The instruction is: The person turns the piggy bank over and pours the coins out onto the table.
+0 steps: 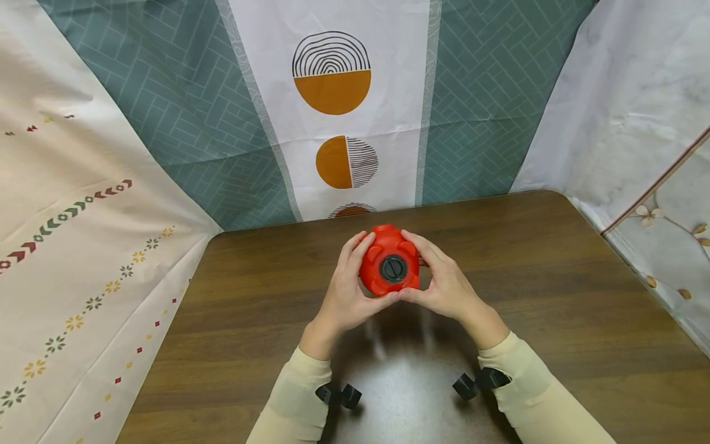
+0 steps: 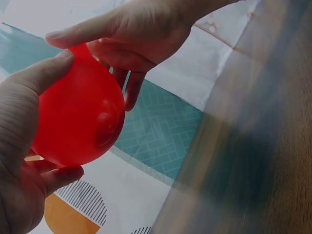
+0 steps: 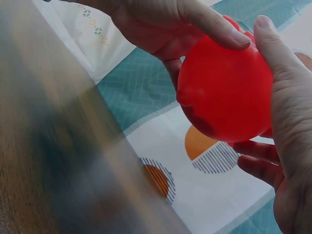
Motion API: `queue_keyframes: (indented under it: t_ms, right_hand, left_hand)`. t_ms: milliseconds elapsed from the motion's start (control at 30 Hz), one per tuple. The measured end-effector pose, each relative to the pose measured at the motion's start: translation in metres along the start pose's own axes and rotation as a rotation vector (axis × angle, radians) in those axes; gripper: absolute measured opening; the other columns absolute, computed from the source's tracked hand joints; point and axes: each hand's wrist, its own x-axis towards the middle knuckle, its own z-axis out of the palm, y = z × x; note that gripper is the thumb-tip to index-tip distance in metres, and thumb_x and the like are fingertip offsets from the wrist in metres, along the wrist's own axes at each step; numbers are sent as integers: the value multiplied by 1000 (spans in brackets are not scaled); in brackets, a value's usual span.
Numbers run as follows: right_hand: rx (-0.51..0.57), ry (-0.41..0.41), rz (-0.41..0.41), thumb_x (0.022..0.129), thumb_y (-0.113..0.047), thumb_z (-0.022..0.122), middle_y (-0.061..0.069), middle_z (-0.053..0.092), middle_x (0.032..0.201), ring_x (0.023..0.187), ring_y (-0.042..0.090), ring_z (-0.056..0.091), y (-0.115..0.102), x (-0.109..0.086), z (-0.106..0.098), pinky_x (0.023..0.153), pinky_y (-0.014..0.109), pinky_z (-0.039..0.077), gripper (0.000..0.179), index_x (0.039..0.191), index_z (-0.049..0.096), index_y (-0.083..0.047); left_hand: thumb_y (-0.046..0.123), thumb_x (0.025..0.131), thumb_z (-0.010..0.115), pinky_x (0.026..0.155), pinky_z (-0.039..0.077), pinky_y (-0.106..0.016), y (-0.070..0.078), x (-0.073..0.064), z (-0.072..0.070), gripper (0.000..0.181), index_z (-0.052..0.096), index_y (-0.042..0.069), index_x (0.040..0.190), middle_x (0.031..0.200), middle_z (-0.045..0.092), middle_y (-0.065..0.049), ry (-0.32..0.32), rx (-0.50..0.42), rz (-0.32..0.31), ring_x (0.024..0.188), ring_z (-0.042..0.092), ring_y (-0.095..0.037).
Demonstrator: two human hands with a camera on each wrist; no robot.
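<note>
My bare left hand (image 1: pixel 349 293) and bare right hand (image 1: pixel 448 288) face each other, fingers curved, thumb tips close together, cream-sleeved forearms (image 1: pixel 296 398) angled inward.

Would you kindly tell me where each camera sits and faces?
Head: on the head, facing forward and down at the red object and table; left hand, right hand and sleeves show.
Left wrist: on that wrist, facing the object from the left hand's side; both hands show.
Right wrist: on that wrist, facing the object from the right hand's side; both hands show.
Both wrist views share the table and patterned cloth.
</note>
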Motion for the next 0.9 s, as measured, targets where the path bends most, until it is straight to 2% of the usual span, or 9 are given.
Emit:
queue_keyframes:
  t_ms: [300,433,567,733,900]
  right_hand:
    - [-7,-3,-23,68,-29,85,-2,44,145,118,14,52,0,0,2,88,36,53,99,150,32,-24]
    - [2,-12,-28,72,-36,83,-1,42,146,120,16,51,0,0,2,89,37,53,95,151,32,-22]
    - [24,-15,-38,80,-49,73,0,38,150,124,18,50,0,0,2,91,39,51,87,151,30,-22]
    - [20,27,-80,87,-60,58,4,37,151,127,21,48,-4,3,1,94,40,50,80,150,33,-17]
    - [36,86,-118,89,-57,56,7,41,148,126,21,49,-10,4,0,95,37,49,75,147,38,-13]
  left_hand:
    - [33,71,83,99,46,-38,-1,-1,0,97,27,23,149,152,24,-4,-30,-24,-13,135,33,-19]
    - [34,70,83,98,47,-37,0,0,-1,94,31,23,147,151,26,-4,-21,-24,-13,134,34,-19]
    - [34,70,84,96,48,-37,0,0,-1,92,33,23,146,150,28,-5,-6,-26,-14,133,35,-20]
    - [35,69,85,96,48,-37,0,0,-1,92,35,22,145,148,31,-6,5,-14,-5,131,37,-20]
    - [36,69,85,95,49,-36,0,1,0,92,36,23,145,147,32,-6,14,-2,-8,130,38,-20]
